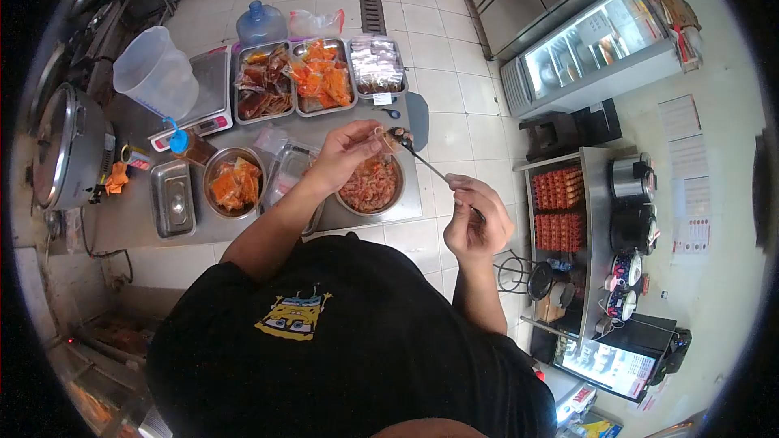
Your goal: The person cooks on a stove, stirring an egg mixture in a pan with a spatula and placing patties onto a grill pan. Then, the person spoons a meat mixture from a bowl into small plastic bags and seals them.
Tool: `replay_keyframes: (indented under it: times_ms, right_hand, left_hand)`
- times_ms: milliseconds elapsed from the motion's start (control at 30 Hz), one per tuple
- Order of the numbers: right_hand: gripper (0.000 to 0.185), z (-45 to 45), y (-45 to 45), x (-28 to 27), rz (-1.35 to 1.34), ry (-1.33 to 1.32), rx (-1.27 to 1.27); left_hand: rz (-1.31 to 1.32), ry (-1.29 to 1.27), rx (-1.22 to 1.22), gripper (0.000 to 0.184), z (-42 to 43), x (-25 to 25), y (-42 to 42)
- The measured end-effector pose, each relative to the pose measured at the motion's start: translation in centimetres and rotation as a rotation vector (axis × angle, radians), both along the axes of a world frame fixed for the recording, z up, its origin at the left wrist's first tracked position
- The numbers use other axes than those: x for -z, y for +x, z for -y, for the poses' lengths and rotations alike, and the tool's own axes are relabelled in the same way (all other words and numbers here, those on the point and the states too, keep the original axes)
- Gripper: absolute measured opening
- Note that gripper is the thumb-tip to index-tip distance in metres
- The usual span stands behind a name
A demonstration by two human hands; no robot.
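My right hand [480, 217] pinches one end of a thin dark stick [430, 167], which slants up and left. Its far end, with a dark lump on it, lies beside my left hand [354, 152]. The fingers of that hand are closed on something small and pale with a thin loop, too small to name. Below both hands, a round steel bowl [400, 203] holds chopped raw meat [369, 188]. A clear plastic tub [294, 169] stands left of it, partly hidden by my left forearm.
Steel trays [265, 118] of packed food line the table's far edge. Left are a bowl of orange packets [234, 183], an oblong steel pan [172, 199], a scale [191, 131], a plastic pitcher [156, 73] and a large cooker [69, 146]. Shelving [596, 186] stands right.
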State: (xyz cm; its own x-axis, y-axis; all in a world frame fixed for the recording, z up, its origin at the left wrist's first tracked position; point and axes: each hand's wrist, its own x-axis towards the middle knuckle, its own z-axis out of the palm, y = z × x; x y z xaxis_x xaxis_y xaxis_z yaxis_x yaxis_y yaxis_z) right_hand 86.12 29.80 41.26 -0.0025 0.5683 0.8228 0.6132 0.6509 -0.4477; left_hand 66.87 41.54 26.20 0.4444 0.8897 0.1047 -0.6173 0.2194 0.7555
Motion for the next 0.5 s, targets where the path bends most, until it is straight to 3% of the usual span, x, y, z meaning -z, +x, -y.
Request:
replay_keyframes:
  times_ms: [33,500]
  right_hand:
    - [0.008,0.0,-0.1,0.1,-0.015,0.009,-0.004]
    - [0.005,-0.4,0.0,1.4,-0.077,-0.006,0.002]
  left_hand:
    - [-0.103,0.071,-0.046,0.039,-0.1,0.1,-0.1]
    - [-0.273,0.19,-0.167,0.04,0.0,-1.5,-1.3]
